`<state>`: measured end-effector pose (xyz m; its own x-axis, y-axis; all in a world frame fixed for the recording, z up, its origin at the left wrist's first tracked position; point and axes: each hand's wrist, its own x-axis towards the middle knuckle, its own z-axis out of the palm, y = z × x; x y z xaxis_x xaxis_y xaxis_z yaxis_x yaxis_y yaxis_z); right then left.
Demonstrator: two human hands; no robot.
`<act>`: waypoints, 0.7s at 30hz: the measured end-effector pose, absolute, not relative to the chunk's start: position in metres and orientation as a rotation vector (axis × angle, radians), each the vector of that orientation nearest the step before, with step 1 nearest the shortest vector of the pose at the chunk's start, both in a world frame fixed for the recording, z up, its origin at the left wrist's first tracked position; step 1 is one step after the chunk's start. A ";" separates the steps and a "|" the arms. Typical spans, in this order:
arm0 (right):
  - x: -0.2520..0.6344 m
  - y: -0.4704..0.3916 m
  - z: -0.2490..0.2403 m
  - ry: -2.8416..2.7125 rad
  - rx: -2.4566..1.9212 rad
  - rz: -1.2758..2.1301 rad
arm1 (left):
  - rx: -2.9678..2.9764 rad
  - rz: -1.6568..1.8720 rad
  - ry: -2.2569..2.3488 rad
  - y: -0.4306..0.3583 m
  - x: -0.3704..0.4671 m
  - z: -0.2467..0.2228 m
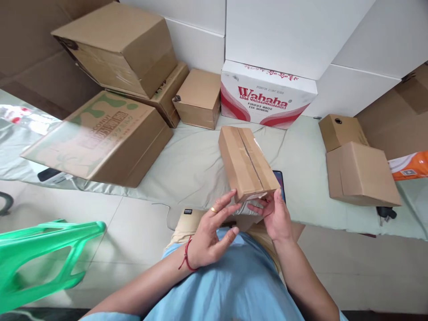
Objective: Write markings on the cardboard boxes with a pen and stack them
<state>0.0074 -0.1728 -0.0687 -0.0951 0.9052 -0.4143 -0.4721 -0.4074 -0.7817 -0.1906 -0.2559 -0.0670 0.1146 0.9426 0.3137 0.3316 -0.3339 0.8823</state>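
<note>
A long brown box [249,160] lies on the cloth-covered worktop [307,178], its near end just in front of the person and its taped seam running away from them. The left hand [214,236], which wears a gold ring [213,209] and has a red cord [187,257] at the wrist, is at the near left corner of this box. Its fingers are spread apart, the tips at the corner and the thumb clear of the cardboard. The right hand [276,218] is at the near right corner, with its thumb up against the edge and its other fingers bent below the near end; whether they are clamped on the box cannot be told.

A phone [279,176] lies just to the right of the box, partly hidden by it. Behind stands a white water carton [264,100] with red print, right beside a small brown box [200,96] on its left. Farther left, a printed coconut carton [113,138] lies near the front edge, with a large brown carton [133,40] behind it. On the right, a plain box [363,174] stands near an orange packet [411,168]. A green stool [50,236] stands on the tiled floor [117,249] at the left.
</note>
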 end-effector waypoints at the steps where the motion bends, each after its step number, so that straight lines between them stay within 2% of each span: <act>1: 0.010 -0.170 -0.070 -0.518 -1.134 1.697 | 1.803 1.189 1.176 -0.254 -0.189 -0.066; 8: 0.035 -0.158 -0.073 -0.258 -1.080 1.884 | 1.968 1.159 0.948 -0.243 -0.183 -0.060; 11: 0.040 -0.161 -0.070 -0.185 -1.108 1.937 | 1.850 1.292 1.151 -0.241 -0.193 -0.061; 14: 0.045 -0.167 -0.066 -0.232 -1.178 1.908 | 1.402 1.504 1.420 -0.236 -0.212 -0.068; 17: 0.054 -0.172 -0.065 -0.348 -1.248 1.933 | 1.060 1.679 1.424 -0.233 -0.231 -0.069; 21: 0.070 -0.174 -0.068 -0.434 -1.329 1.945 | 1.307 1.814 1.516 -0.241 -0.243 -0.043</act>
<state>0.0702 -0.1738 -0.0681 -0.2003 0.7257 -0.6582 -0.3771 -0.6772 -0.6318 -0.2427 -0.2411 -0.0426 -0.4587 0.8034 0.3797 0.2310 -0.3047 0.9240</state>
